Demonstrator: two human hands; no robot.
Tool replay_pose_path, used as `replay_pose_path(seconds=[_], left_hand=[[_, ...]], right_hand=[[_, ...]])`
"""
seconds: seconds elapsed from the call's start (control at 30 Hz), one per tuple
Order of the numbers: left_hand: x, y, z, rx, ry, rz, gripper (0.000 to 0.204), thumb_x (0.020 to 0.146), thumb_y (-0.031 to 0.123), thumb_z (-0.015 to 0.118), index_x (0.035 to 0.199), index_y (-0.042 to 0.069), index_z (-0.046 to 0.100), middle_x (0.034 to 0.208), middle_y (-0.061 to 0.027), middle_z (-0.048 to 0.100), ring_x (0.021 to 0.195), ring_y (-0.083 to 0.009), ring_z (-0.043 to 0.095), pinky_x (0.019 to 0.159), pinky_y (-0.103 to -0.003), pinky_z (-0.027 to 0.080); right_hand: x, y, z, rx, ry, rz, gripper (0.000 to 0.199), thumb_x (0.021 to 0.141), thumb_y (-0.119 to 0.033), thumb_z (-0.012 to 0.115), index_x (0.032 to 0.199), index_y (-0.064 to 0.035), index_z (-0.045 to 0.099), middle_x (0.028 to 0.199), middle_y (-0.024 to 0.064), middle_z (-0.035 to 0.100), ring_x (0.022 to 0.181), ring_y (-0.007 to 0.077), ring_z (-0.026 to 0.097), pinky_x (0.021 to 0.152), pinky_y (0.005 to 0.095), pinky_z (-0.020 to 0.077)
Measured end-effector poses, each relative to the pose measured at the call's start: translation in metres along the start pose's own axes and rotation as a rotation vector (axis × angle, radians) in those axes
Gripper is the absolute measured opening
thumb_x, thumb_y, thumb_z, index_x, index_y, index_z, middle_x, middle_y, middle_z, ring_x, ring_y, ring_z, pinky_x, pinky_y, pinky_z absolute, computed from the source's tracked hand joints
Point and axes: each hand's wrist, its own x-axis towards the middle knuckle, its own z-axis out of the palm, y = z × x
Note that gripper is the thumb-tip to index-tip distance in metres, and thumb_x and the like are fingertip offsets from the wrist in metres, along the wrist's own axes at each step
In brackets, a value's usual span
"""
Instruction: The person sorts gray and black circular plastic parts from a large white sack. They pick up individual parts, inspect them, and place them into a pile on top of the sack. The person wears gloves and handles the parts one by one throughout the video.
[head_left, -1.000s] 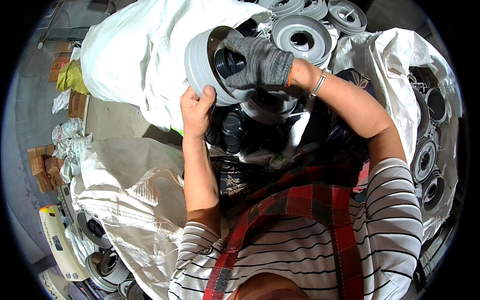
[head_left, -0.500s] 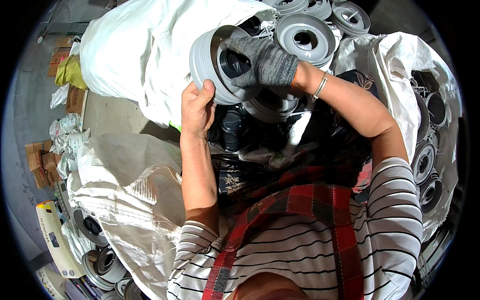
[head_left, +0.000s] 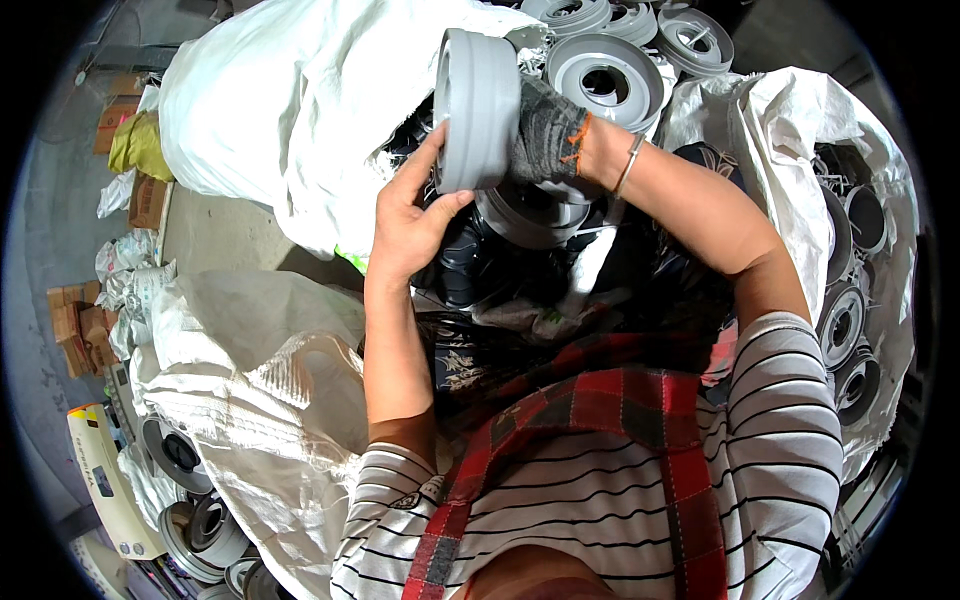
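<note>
The left hand (head_left: 410, 215) is bare and holds the grey round part (head_left: 477, 110) from its near left side: the thumb lies against the lower rim and the fingers reach up along the left edge. The right hand (head_left: 545, 135), in a dark knitted glove with an orange thread at the cuff, grips the same part from the right, and its fingers go behind the rim, so they are mostly hidden. A thin bracelet (head_left: 627, 165) is on the right wrist. The grey round part is turned on its edge between both hands, so its broad side band faces the camera.

Just under the hands lies another grey part with a dark one (head_left: 530, 215) beneath it, on the person's lap. Farther away, more grey round parts (head_left: 605, 80) lie flat in a group. To the right, an open white sack (head_left: 790, 170) holds many similar parts (head_left: 840, 320). To the far left a full white sack (head_left: 290, 110) stands, and a flatter white sack (head_left: 250, 390) lies nearer on the left, with a few more round parts (head_left: 190, 500) beside it.
</note>
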Motion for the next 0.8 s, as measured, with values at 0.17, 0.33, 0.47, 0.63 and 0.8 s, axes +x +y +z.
replay_pose_path(seconds=[0.17, 0.33, 0.47, 0.63, 0.8], left_hand=[[0.000, 0.004, -0.015, 0.273, 0.143, 0.109, 0.064, 0.069, -0.005, 0.069, 0.129, 0.000, 0.047, 0.127, -0.0176, 0.053, 0.119, -0.0255, 0.050, 0.099, -0.032, 0.039], [-0.001, -0.004, -0.031, 0.791, 0.416, -0.095, 0.054, 0.076, 0.019, 0.070, 0.123, -0.001, 0.051, 0.121, -0.0224, 0.054, 0.114, -0.0350, 0.051, 0.096, -0.037, 0.040], [0.020, -0.001, 0.010, 0.622, -0.260, -0.580, 0.055, 0.077, 0.045, 0.067, 0.104, -0.003, 0.060, 0.098, -0.0201, 0.064, 0.089, -0.0323, 0.062, 0.081, -0.036, 0.047], [0.010, -0.053, 0.031, 0.577, -0.240, -0.558, 0.069, 0.071, 0.052, 0.066, 0.102, -0.009, 0.056, 0.096, -0.0256, 0.063, 0.091, -0.0369, 0.062, 0.078, -0.038, 0.049], [0.013, -0.056, 0.009, 0.123, -0.159, -0.667, 0.038, 0.074, 0.028, 0.065, 0.091, -0.006, 0.059, 0.086, -0.0153, 0.065, 0.075, -0.0202, 0.061, 0.066, -0.031, 0.049]], right_hand=[[0.017, 0.065, -0.051, -1.229, 0.047, -0.182, 0.033, 0.089, -0.028, 0.050, 0.109, -0.0031, 0.057, 0.113, 0.0091, 0.059, 0.101, 0.0223, 0.057, 0.093, 0.0356, 0.0433], [0.078, 0.051, -0.122, -1.668, 0.381, 0.183, 0.037, 0.082, -0.038, 0.054, 0.094, -0.0037, 0.063, 0.094, 0.0165, 0.063, 0.086, 0.0307, 0.060, 0.079, 0.0389, 0.0470], [0.068, 0.078, -0.192, -1.717, 0.105, 0.487, 0.044, 0.078, -0.039, 0.060, 0.104, -0.0039, 0.063, 0.108, 0.0173, 0.062, 0.102, 0.0299, 0.059, 0.092, 0.0376, 0.0434], [0.097, 0.112, -0.169, -1.668, 0.308, 0.221, 0.031, 0.075, -0.035, 0.064, 0.092, -0.0100, 0.067, 0.089, 0.0144, 0.065, 0.081, 0.0280, 0.061, 0.073, 0.0366, 0.0478], [0.097, 0.092, -0.131, -1.457, 0.400, 0.241, 0.056, 0.067, -0.040, 0.071, 0.109, -0.0054, 0.056, 0.102, 0.0169, 0.062, 0.095, 0.0299, 0.059, 0.084, 0.0371, 0.0455]])
